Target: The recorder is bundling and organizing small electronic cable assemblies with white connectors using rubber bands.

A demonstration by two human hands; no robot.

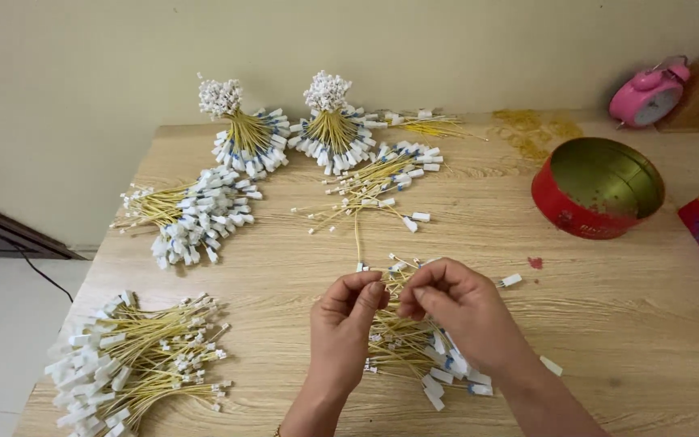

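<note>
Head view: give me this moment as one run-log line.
left hand: pinching yellow wires | right hand: pinching same wires | wire bundle: under hands, on table | red tin: open, far right

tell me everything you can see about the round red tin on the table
The round red tin sits open, with no lid on it, on the right side of the wooden table. Its outer wall is red and its inside a shiny greenish gold that looks like metal. It seems empty. It stands apart from both hands and the wire bundles; nothing touches it.
</note>
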